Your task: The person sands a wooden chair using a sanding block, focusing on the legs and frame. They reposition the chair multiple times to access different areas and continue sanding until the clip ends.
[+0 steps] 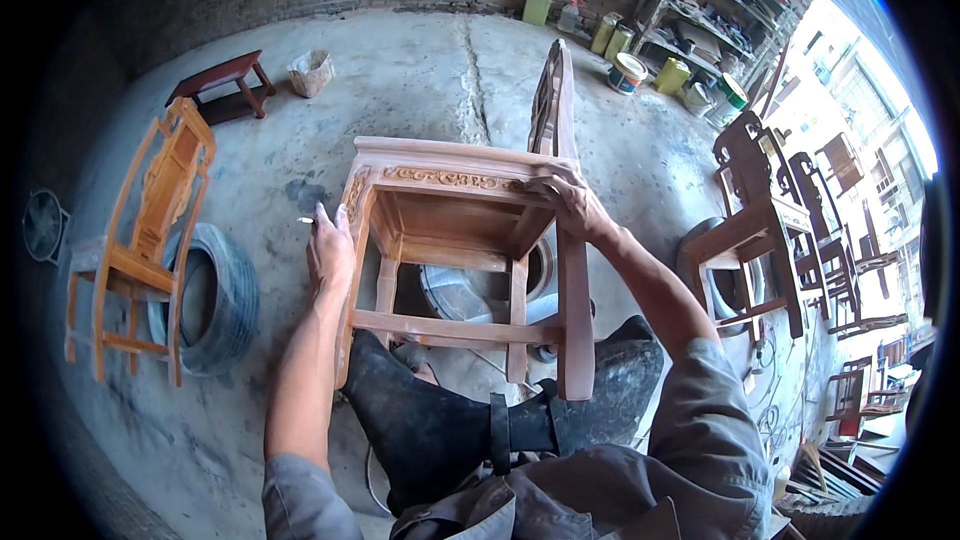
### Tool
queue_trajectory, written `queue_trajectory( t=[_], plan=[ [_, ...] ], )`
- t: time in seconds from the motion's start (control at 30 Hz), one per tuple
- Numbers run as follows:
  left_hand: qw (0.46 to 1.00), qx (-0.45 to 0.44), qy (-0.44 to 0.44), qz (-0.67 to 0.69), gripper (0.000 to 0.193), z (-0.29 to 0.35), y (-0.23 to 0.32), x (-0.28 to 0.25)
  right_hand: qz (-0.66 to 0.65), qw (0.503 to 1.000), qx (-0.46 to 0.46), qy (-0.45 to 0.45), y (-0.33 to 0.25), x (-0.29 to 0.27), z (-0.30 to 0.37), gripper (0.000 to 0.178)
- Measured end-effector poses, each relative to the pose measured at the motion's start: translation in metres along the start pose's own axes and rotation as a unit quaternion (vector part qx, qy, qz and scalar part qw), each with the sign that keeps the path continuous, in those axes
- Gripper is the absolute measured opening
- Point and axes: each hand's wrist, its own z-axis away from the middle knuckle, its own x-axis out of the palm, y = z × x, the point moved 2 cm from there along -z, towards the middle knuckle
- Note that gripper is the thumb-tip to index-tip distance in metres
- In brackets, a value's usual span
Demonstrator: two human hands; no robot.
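Note:
A bare, pale reddish-brown wooden chair (455,155) lies tipped in front of me, its underside frame and legs facing me. Scrollwork is carved along its apron (450,179), and its backrest (552,100) stands at the right. My right hand (566,198) is wrapped over the corner where the seat frame meets the back post. Against the chair's left side rests my left hand (331,250), its fingers bent, with a small white cigarette-like stick (305,220) pinched between them. My knees are close to the lower legs of the chair.
A tire (485,290) shows behind the chair's legs. At left, an orange-brown chair (150,240) stands by another tire (215,300); a dark low table (222,87) and a pale bucket (311,73) are farther back. Dark chairs (755,220) stand at right, with paint buckets (627,72) near shelves (715,10).

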Motion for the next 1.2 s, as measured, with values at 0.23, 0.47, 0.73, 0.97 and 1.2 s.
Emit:
queue_trajectory(
  t=[0.23, 0.47, 0.73, 0.97, 1.2],
  plan=[
    [1.0, -0.011, -0.005, -0.006, 0.056, 0.003, 0.01, -0.004, 0.089, 0.994, -0.052, -0.046, -0.017, -0.003, -0.004, 0.052],
    [1.0, -0.003, 0.003, -0.009, 0.055, 0.001, 0.005, -0.003, 0.132, 0.989, -0.021, -0.054, -0.009, -0.008, -0.003, 0.057],
    [0.999, -0.024, -0.021, 0.006, 0.058, 0.004, 0.013, -0.006, 0.152, 0.981, -0.056, -0.107, -0.011, -0.004, -0.006, 0.05],
    [1.0, -0.021, -0.02, -0.008, 0.056, 0.004, 0.011, -0.003, 0.064, 0.995, -0.059, -0.055, -0.04, 0.054, -0.037, 0.075],
    [1.0, -0.007, 0.0, 0.005, 0.055, 0.004, 0.01, -0.005, 0.106, 0.992, -0.047, -0.053, -0.033, 0.036, -0.055, 0.061]
  ],
)
